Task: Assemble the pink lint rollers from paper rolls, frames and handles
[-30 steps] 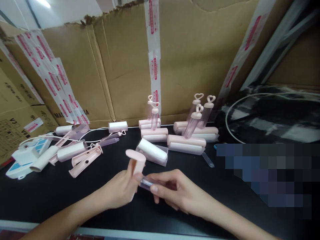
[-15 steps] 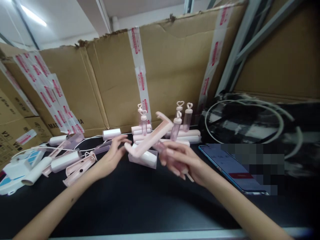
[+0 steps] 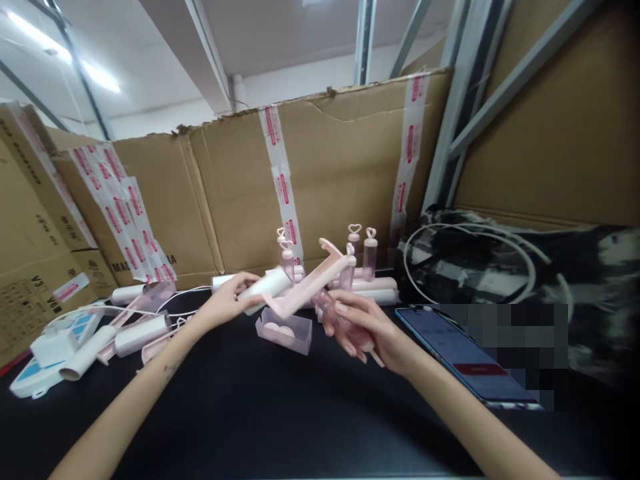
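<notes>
Just in front of the person sits an open-topped box of translucent pale-purple plastic (image 3: 300, 340) on the black tabletop (image 3: 300, 420), with two small pale round pieces (image 3: 287, 331) inside it. Take that box as the centre of the clock.

At ten o'clock I see the left hand (image 3: 227, 300), its fingers closed around one end of a smooth white cylindrical roll (image 3: 273, 283), which is held in the air at eleven o'clock and slants up to the right. At three o'clock is the right hand (image 3: 367, 327), fingers wrapped firmly about a translucent pinkish handle (image 3: 326, 303). From this handle stretches a pale-pink plastic frame (image 3: 306, 288) with bent ends, raised at one o'clock. The frame crosses in front of the roll; whether they touch I can't tell.

At two o'clock, clear handles with pale-pink heart-shaped loops (image 3: 370, 257) stand upright above pink-and-white rollers lying on their sides. Two more such handles (image 3: 287, 260) rise at twelve, before the tall brown cardboard wall (image 3: 240, 193). Further out at three lies a blue-edged phone (image 3: 450, 347), partly blurred over. Around nine o'clock lie loose white rolls (image 3: 143, 333) and a white block with blue panels (image 3: 65, 340), a thin white cable (image 3: 183, 295) looping behind them.
</notes>
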### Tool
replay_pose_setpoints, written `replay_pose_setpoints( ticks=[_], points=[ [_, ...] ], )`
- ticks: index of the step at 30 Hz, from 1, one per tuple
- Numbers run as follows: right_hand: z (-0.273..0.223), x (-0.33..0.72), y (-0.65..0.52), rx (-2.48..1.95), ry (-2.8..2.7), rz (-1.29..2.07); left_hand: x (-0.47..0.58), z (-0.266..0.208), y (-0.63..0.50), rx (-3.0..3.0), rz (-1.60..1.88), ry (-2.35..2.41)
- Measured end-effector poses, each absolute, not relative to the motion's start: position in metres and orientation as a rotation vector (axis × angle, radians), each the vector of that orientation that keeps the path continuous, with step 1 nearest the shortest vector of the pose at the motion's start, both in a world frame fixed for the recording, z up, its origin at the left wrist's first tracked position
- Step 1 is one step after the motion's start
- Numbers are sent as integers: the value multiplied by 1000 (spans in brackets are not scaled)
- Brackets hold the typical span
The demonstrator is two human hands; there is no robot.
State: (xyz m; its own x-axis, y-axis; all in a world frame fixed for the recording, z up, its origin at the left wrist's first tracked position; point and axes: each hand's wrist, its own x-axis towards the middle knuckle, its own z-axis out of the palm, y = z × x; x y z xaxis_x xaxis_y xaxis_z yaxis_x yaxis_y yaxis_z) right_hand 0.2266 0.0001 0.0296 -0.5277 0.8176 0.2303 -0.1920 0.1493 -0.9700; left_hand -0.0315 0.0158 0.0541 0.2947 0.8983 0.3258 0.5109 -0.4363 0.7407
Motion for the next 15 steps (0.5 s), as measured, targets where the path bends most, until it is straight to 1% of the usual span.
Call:
replay_pose_setpoints(
  ticks=[2,4,6,8,10,12,14,15],
  points=[
    [28,224,-1,-657,-1712,1566,-35,44,4,1643,1192,1107],
    [24,219,-2,-708,-1811,1591,-34,31,-8,1361,1211,964],
    [19,214,-3,-767,-1897,1593,-36,19,-16,1268,1177,930],
    [16,213,-2,-823,-2010,1570,-44,14,-22,1393,1127,1032],
    [16,217,-2,-859,-2155,1497,-58,15,-24,1709,979,1224],
    [19,222,-2,-862,-2320,1329,-75,19,-24,2035,697,1405],
    [20,224,-2,-856,-2472,1092,-88,23,-22,2203,441,1543],
    [19,223,-2,-855,-2537,965,-92,24,-21,2238,378,1600]
  ],
)
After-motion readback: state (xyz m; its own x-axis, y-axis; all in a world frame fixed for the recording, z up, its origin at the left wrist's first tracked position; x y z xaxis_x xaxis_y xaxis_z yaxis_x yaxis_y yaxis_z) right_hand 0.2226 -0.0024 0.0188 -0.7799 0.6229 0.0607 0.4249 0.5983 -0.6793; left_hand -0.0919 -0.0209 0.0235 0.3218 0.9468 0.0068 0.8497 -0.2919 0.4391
